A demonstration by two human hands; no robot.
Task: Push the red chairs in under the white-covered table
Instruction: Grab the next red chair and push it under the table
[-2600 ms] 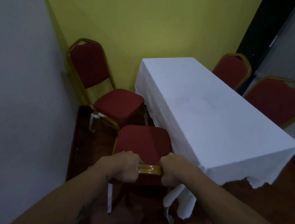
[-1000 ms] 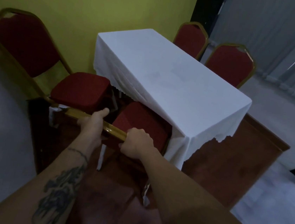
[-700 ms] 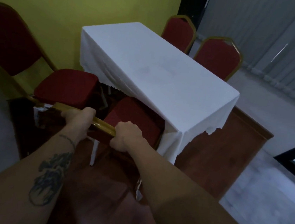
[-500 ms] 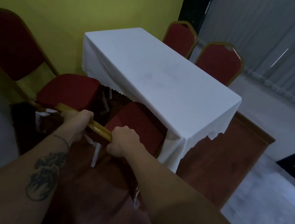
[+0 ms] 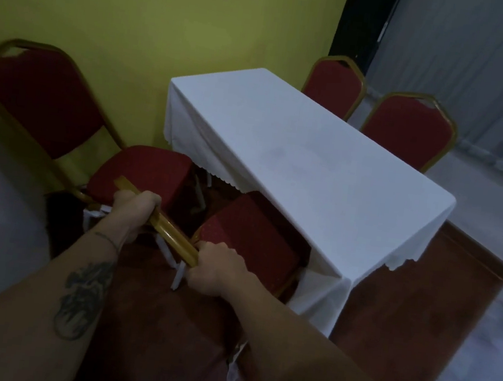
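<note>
The white-covered table (image 5: 325, 167) runs away from me towards the yellow wall. Just below me stands the near red chair (image 5: 250, 240), its seat partly under the tablecloth's hanging edge. My left hand (image 5: 135, 208) and my right hand (image 5: 216, 267) both grip the gold top rail of its backrest. A second red chair (image 5: 50, 104) stands to the left with its seat beside the table's far corner, not under it. Two more red chairs (image 5: 407, 129) stand upright along the table's far right side.
A yellow wall (image 5: 169, 18) rises behind the table. Grey curtains (image 5: 478, 59) hang at the right. A grey wall closes in at the left. A red-brown carpet (image 5: 402, 317) lies under the table, with grey floor beyond it at the right.
The near chair's seat has slid under the tablecloth edge since 2.6 s ago. My view has swung right, then back slightly left. Both hands stay on the backrest rail.
</note>
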